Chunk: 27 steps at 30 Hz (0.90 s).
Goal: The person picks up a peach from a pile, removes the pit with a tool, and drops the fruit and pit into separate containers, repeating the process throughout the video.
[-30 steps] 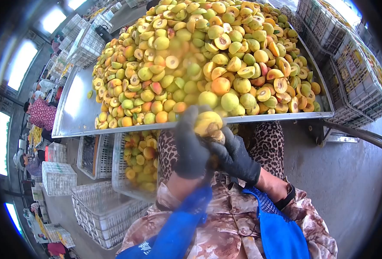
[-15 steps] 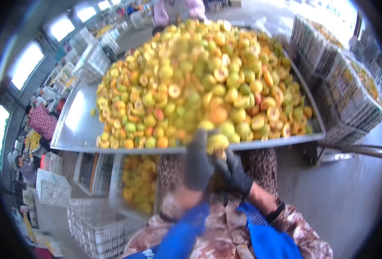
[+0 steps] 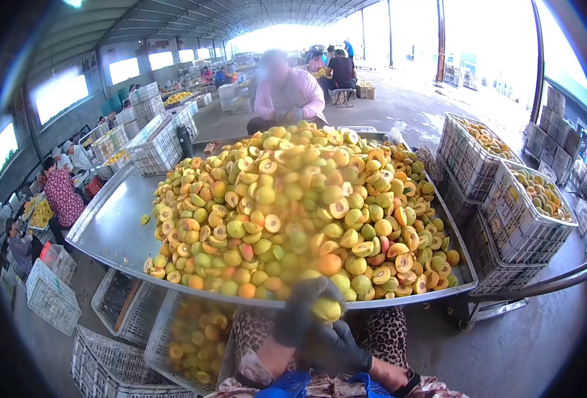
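Both my hands wear dark grey gloves and meet at the near edge of a metal tray table (image 3: 111,222). My left hand (image 3: 298,313) is closed on a yellow peach (image 3: 326,310), its fingers curled over the top. Just below, my right hand (image 3: 338,348) is closed against the underside of the same peach; blur hides whether it holds anything more. In front of them rises a big heap of yellow peaches (image 3: 240,212), many halved with pits or hollows showing. A blurred smear covers the heap's middle.
A crate of peach pieces (image 3: 164,345) sits below left, beside more white crates (image 3: 104,371). Stacked full crates (image 3: 519,219) and a metal rail (image 3: 539,282) stand at right. Across the table sits a person in pink (image 3: 290,99); other people work farther back.
My view has tilted up, so the hall and the person opposite show more and my hands sit lower in the picture. The hands stay together around a peach.
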Available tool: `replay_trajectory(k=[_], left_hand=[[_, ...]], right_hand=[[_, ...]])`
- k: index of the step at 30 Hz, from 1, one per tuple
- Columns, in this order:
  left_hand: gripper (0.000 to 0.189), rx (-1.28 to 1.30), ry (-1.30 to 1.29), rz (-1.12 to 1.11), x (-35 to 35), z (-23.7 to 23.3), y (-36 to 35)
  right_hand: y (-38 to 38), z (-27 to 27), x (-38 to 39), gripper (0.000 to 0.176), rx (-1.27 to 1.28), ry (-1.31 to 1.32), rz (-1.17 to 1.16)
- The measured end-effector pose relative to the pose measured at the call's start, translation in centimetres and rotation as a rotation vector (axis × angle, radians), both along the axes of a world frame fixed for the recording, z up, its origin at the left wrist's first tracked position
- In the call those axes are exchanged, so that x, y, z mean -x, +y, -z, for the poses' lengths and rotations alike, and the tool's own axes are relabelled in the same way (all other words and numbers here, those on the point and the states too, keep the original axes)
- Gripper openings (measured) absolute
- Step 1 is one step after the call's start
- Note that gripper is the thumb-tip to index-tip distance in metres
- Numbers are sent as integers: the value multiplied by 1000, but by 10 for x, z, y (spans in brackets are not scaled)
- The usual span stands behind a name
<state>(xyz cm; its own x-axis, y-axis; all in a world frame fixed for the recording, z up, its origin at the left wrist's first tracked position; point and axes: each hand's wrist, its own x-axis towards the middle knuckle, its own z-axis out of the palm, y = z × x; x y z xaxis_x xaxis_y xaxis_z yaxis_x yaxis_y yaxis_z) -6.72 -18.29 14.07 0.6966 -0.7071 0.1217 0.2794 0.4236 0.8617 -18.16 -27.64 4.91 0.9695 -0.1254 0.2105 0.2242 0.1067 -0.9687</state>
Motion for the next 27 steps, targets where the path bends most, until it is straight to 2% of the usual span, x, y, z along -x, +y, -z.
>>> replay_trajectory(k=[2,3,6,7,8,9,10,11,12,13,14,17,19,21,23,24,25,26,27], left_hand=[[41,-16,-16,-31,-5,15,0],[41,-24,-25,-43,-7,21,-1],[42,-150,-723,-446,-3,14,-11],[42,-207,-628,-371,0,3,-5],[43,-143,-502,-289,1,-5,-2],[44,-48,-421,-191,1,-13,1],[44,15,-340,-112,1,-10,4],[44,72,-255,-35,1,-7,7],[44,100,-187,34,-2,2,8],[44,134,-126,103,-4,9,9],[42,105,-138,77,-4,10,12],[40,8,-244,34,-4,16,24],[40,-25,-208,-129,4,15,31],[42,-31,-123,-264,8,19,39],[45,-62,90,-389,2,24,61],[48,-156,56,-635,-14,44,82],[47,-381,-218,-804,-35,67,109],[44,-473,-124,-878,-58,85,133],[34,-1080,-886,-916,-91,117,170]], right_hand=[[1,-17,1,30,17,40,-14],[-1,-21,1,29,-82,104,-56],[-7,-36,-6,26,-419,121,-273],[-11,-19,-7,26,-426,140,-287],[-10,-9,-6,26,-436,159,-307],[-7,-24,-2,23,-346,142,-273],[-7,-39,0,21,-254,130,-243],[-6,-31,-4,17,-189,100,-237],[-9,-27,-5,17,-168,143,-317],[-10,-17,-7,23,-37,85,-303],[-9,-10,-11,29,97,22,-289],[0,-35,-22,16,80,44,-251],[-1,-40,-31,16,51,27,-324],[2,-31,-32,27,80,81,-394],[-1,-26,-31,40,188,194,-473],[-6,-24,-28,46,288,281,-513],[0,-4,-17,38,158,120,-241],[-8,16,-12,38,426,246,-239],[-23,38,-5,38,695,380,-238]])
